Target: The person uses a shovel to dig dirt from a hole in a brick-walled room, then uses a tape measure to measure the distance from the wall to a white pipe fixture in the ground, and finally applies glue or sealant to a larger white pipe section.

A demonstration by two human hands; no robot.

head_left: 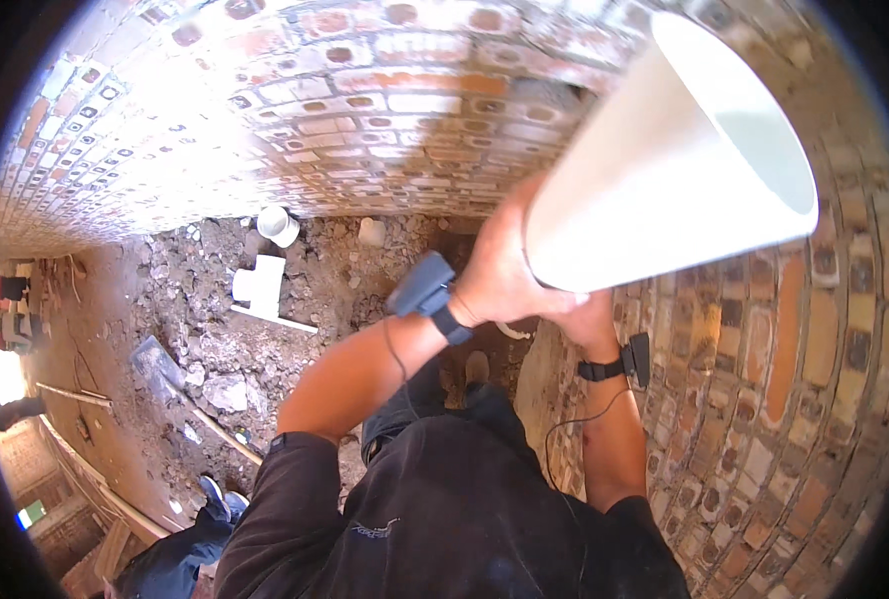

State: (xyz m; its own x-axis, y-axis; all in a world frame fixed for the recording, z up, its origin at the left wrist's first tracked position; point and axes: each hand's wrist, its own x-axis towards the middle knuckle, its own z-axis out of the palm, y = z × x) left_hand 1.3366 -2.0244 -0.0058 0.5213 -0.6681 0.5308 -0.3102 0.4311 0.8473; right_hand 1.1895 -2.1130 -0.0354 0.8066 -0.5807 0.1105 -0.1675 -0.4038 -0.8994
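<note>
A wide white plastic pipe [624, 190] is raised in front of me, tilted up to the right, with its hollow end toward the upper right. My left hand [501, 262] grips its lower end from the left side, the fingers partly hidden behind it. Close beside it, my right hand [588, 321] holds the pipe's underside, and most of its fingers are out of sight. Both wrists wear black straps with small dark devices and thin cables.
Brick walls [364, 130] rise ahead and on the right [764, 399]. On the rubble floor lie a white pipe tee [262, 287], a white cylindrical piece [278, 227] and a shovel [158, 367]. Another person's blue trousers [180, 559] show at lower left.
</note>
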